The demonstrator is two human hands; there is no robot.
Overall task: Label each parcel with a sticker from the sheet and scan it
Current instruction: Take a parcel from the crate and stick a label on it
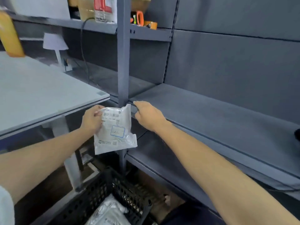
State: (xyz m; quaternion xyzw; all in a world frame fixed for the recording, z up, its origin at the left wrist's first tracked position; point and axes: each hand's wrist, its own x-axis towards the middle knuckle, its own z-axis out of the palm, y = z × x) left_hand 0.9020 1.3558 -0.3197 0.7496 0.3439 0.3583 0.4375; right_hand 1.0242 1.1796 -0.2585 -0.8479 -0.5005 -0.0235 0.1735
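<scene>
Far left: one orange container (9,34) at the table's back edge, blurred. One white table (40,88), with a small grey patch at its near right corner. Behind it, one white lamp (55,44) on the lower rack shelf, with one black cable (83,51) hanging from the shelf above.

Left hand (91,121) pinches one white parcel (116,129) at its upper left edge, thumb on the front by the barcode label. The parcel hangs upright in the air, just off the table's right corner and in front of the grey rack post (123,62). One barcode label sits at its top, one blue-framed sticker (117,131) mid-face.

Right hand (148,115) is at the parcel's upper right corner, over the front edge of the grey shelf (211,114). Its fingers are curled, and something dark shows under them; cannot tell what, nor whether they grip the parcel.

Below: one black perforated crate (103,189) on the floor, with white parcels (110,211) inside, at least two, exact count unclear.

Top shelf: boxes, one red-and-white package (105,8), one orange tape dispenser (138,17), one brown tape roll (151,25).
</scene>
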